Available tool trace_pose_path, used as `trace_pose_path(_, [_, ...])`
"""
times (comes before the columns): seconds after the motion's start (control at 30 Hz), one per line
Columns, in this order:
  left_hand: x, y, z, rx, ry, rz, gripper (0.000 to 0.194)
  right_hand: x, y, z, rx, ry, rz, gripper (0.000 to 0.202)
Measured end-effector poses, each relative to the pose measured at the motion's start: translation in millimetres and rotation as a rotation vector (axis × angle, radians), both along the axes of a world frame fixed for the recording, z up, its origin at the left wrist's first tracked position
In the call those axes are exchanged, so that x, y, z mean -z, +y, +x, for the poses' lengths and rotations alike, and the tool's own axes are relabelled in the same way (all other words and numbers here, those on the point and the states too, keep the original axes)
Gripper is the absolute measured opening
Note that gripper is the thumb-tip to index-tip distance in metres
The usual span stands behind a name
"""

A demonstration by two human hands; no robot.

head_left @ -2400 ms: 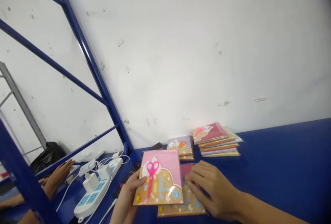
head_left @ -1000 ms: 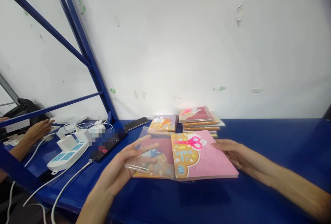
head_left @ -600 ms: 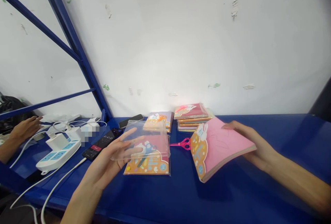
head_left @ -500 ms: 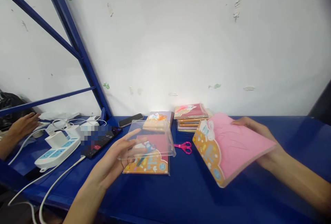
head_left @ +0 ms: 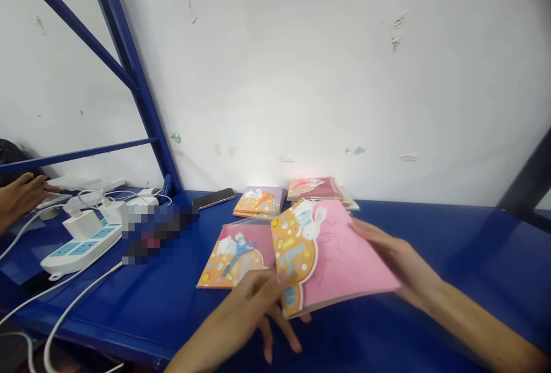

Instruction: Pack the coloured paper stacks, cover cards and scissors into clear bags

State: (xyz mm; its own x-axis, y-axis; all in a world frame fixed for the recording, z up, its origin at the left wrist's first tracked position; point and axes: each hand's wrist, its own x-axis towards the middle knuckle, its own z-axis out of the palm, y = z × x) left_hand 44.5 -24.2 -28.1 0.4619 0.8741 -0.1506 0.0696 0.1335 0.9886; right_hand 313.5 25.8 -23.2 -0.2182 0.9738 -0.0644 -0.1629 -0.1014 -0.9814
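A pink booklet (head_left: 344, 258) with an orange rabbit-patterned panel along its left side is tilted above the table between my hands. My right hand (head_left: 394, 255) grips its right edge, the fingers partly hidden beneath. At its lower left corner, my left hand (head_left: 262, 301) has the thumb on top and the other fingers under it. Behind my left hand lies a dark red booklet (head_left: 266, 247) with a similar rabbit panel, in clear plastic. Clear film shows along its top edge; whether it is a separate sleeve I cannot tell.
Stacked booklets (head_left: 316, 188) and a purple-edged pile (head_left: 258, 201) stand by the wall. A phone (head_left: 214, 198), a white power strip (head_left: 84, 249) with cables and a blurred-out patch are leftward. Another person's hand (head_left: 21, 198) is at far left, beyond a blue frame (head_left: 129, 74).
My right hand has brought the pink booklet leftward. My left hand has moved right and down, leaving the clear plastic sleeve, and now holds the booklet's corner. The pink scissors are hidden now.
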Motion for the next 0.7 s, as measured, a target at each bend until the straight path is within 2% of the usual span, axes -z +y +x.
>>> trace_pose_path(0.07, [3.7,0,8,0.011,-0.06,-0.04,0.051,6.2,0,-4,-0.087,-0.043,0.021,0.051])
trace_pose_path(0.13, [5.2,4,9,-0.022,-0.06,-0.032,0.048,13.6,3,-5,-0.106,-0.17,0.047,0.057])
trace_pose_path(0.2, [5.5,8,6,-0.039,-0.03,-0.017,0.048,19.6,8,-5,-0.121,-0.308,0.078,0.063])
trace_pose_path(0.3, [3.7,13,-2,-0.058,0.002,0.001,0.051,20.6,12,-4,-0.177,-0.389,0.135,0.068])
trace_pose_path(0.4, [-4.9,14,-11,-0.112,0.034,0.044,0.051,10.4,12,-2,-0.121,-0.331,0.137,0.065])
trace_pose_path(0.57, [-31.4,10,-33,-0.256,0.047,0.099,0.042,-14.8,13,22,-0.01,-0.128,0.022,0.049])
trace_pose_path(0.63, [-39.8,8,-42,-0.364,0.032,0.124,0.038,-20.9,16,39,-0.024,-0.144,-0.036,0.044])
trace_pose_path(0.7, [-45.0,7,-49,-0.461,0.012,0.146,0.035,-23.9,19,58,-0.031,-0.257,-0.035,0.042])
